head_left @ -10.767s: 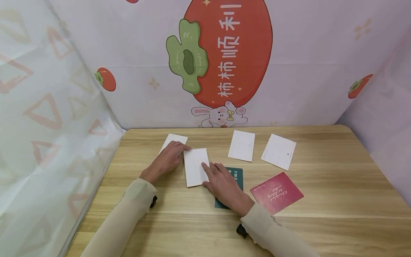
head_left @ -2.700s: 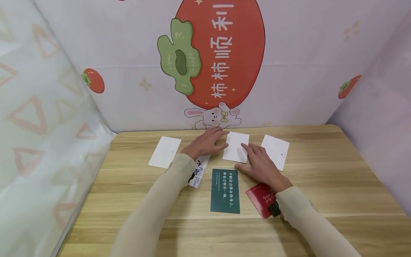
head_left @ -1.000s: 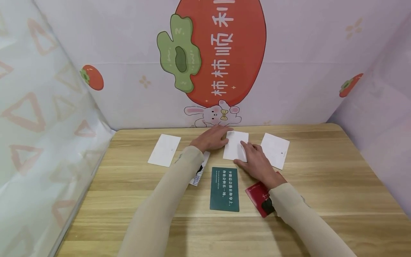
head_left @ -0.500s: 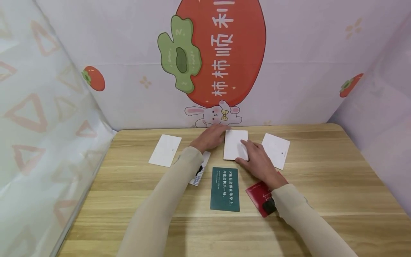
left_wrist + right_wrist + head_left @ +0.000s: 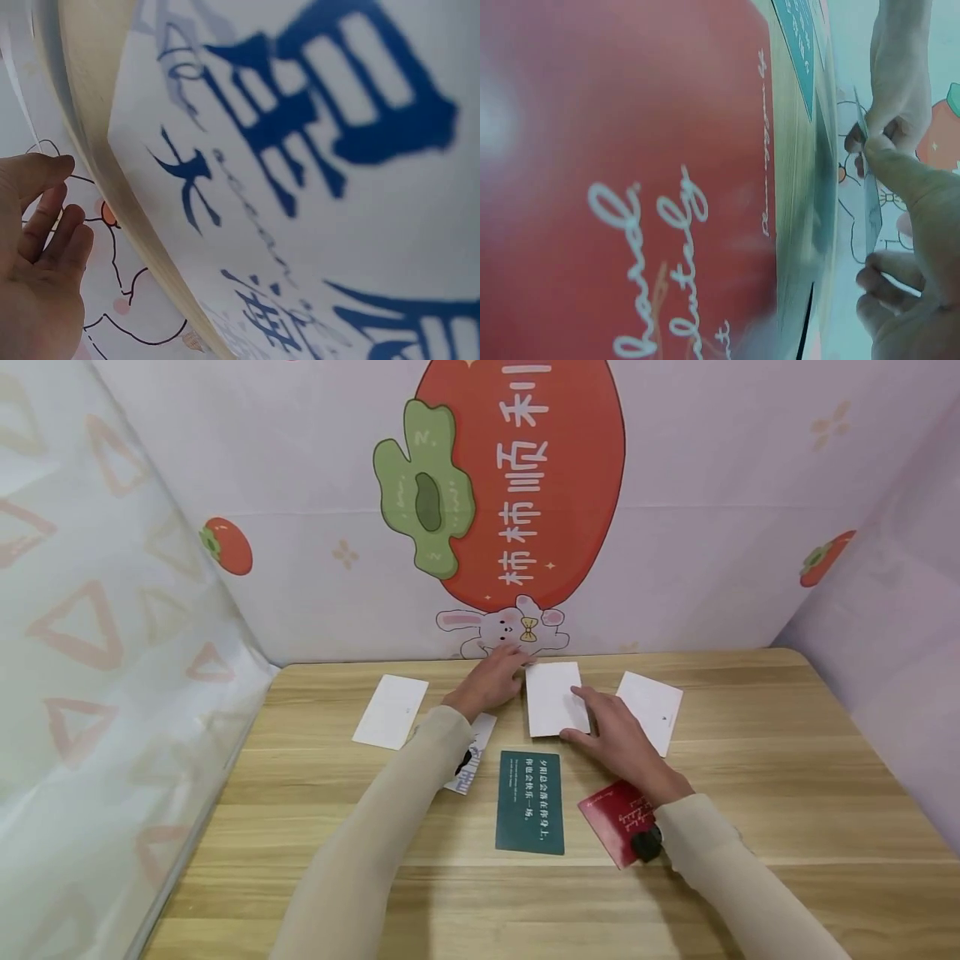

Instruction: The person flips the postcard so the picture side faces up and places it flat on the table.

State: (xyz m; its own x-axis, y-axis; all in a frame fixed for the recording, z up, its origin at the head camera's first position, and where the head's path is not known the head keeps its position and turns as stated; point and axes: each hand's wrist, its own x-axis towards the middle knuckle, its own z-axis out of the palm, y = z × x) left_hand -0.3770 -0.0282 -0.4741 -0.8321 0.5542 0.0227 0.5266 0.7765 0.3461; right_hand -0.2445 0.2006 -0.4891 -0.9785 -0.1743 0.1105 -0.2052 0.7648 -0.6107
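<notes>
In the head view my right hand (image 5: pixel 618 739) holds a blank white card (image 5: pixel 553 700) by its right side, index finger at the edge and thumb at the lower corner. My left hand (image 5: pixel 491 681) is at that card's upper left corner, its fingers loosely bent; whether they touch it is unclear. The card shows edge-on (image 5: pixel 872 202) between both hands in the right wrist view, off the tabletop. Below my left wrist lies a card with blue lettering (image 5: pixel 471 760), partly hidden by the sleeve. A green card (image 5: pixel 530 803) lies nearest the middle.
One white card (image 5: pixel 391 712) lies at the far left, another (image 5: pixel 652 706) just right of my right hand. A red card (image 5: pixel 615 814) sits partly under my right wrist. The wooden table (image 5: pixel 480 902) meets a printed cloth backdrop (image 5: pixel 315 593) at its back edge.
Both hands have gone right from a white card; at that spot a card with blue lettering now lies face up. Lately the middle white card has turned slightly between the hands.
</notes>
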